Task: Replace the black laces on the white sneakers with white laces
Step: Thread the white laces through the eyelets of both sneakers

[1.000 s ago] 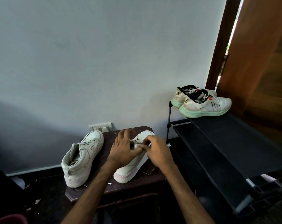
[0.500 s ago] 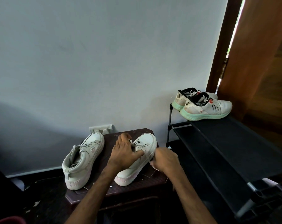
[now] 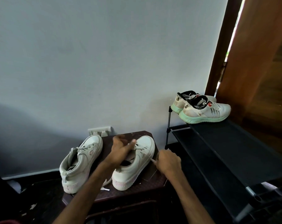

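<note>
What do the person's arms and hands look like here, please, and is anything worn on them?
The left grip and right grip are bare hands, with no gloves; the picture is too blurred to tell about rings. The left forearm and right forearm are bare as well: no sleeves, watch or wristband show in the head view.

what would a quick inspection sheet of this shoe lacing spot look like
surface: small dark table, both sneakers standing on it
job's things: left sneaker laced pale; right sneaker part laced; white lace drawn out sideways; no black laces seen
clutter: pale scraps on the floor
grips: left hand holds the right sneaker at its laces; right hand pinches the white lace
cables: nothing seen; wall socket behind the table
surroundings: black shoe rack with green-soled trainers; wooden door
</note>
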Motion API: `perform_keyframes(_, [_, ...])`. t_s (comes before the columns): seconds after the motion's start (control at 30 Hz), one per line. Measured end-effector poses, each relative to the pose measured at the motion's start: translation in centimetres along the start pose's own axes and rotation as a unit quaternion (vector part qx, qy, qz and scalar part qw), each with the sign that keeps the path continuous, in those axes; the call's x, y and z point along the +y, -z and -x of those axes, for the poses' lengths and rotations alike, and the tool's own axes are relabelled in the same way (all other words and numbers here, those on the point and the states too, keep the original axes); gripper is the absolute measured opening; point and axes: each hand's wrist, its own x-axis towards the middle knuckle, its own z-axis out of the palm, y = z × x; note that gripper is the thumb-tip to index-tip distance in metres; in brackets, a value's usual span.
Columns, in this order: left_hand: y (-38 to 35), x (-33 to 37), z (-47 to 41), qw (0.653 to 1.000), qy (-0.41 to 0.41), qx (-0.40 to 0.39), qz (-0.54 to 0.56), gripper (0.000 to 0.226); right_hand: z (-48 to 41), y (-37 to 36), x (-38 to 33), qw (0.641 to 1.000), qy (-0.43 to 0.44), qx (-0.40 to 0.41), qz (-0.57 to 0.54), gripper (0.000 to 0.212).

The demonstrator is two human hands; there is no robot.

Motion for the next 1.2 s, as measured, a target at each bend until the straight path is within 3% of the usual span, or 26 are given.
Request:
perform_keyframes(0.07, [0.4,-0.3,-0.2,0.991,0.061,0.004,0.117,0.009,-0.1,-0.3,-0.4,0.992,0.022,0.025,-0.120,0.027])
perform_keyframes(0.13, [0.2,-1.1,-0.4,0.984,0.091,0.042,0.145,0.031,0.0,-0.7,-1.6,0.969,0.043,0.038,-0.240,0.027])
perform_keyframes(0.17, [-0.1,-1.6,-0.7,0.980,0.107,0.053,0.161,0.031,0.0,-1.1,-2.1,0.962,0.043,0.056,-0.263,0.027])
perform_keyframes(0.27, [-1.1,-2.3,-0.7,0.980,0.109,0.060,0.152,0.018,-0.2,-1.7,-3.0,0.955,0.019,0.116,-0.273,0.024])
perform_keyframes(0.37, [-1.8,-2.1,0.2,0.989,0.063,0.082,0.109,0.032,-0.6,-1.6,-2.6,0.946,0.019,0.118,-0.300,0.024])
perform_keyframes(0.43, [-2.1,-2.1,0.8,0.990,0.031,0.108,0.086,0.029,-0.4,-1.4,-1.5,0.952,0.035,0.082,-0.294,0.025])
perform_keyframes(0.53, [-2.1,-2.4,0.9,0.988,0.034,0.133,0.070,0.018,0.3,-0.9,0.6,0.991,0.029,0.004,-0.127,0.018])
perform_keyframes(0.63, [-2.1,-2.7,0.5,0.986,0.060,0.131,0.087,0.015,0.0,0.4,0.7,0.999,0.028,0.025,-0.012,0.020])
perform_keyframes(0.77, [-2.9,-3.4,0.5,0.973,0.133,0.107,0.157,0.021,-0.4,0.4,-2.7,0.983,0.054,0.062,-0.165,0.031])
perform_keyframes(0.87, [-3.7,-3.7,0.3,0.968,0.148,0.109,0.170,0.034,-1.2,-1.0,-4.8,0.981,0.035,0.119,-0.147,0.030])
perform_keyframes(0.93, [-3.5,-3.2,0.3,0.968,0.152,0.115,0.166,0.028,-1.9,-1.5,-5.3,0.976,0.017,0.141,-0.168,0.030])
perform_keyframes(1.0, [-2.9,-2.7,-0.2,0.976,0.152,0.107,0.113,0.033,-2.6,-1.3,-5.4,0.979,0.018,0.144,-0.147,0.033])
perform_keyframes(1.1, [-1.3,-1.1,-0.9,0.979,0.167,0.053,0.107,0.042,-4.5,-0.3,-4.8,0.992,0.011,0.083,-0.093,0.041])
perform_keyframes(1.2, [1.5,2.8,-1.2,0.970,0.166,0.013,0.176,0.041,-6.7,3.4,-3.8,0.980,-0.029,-0.001,-0.199,0.049])
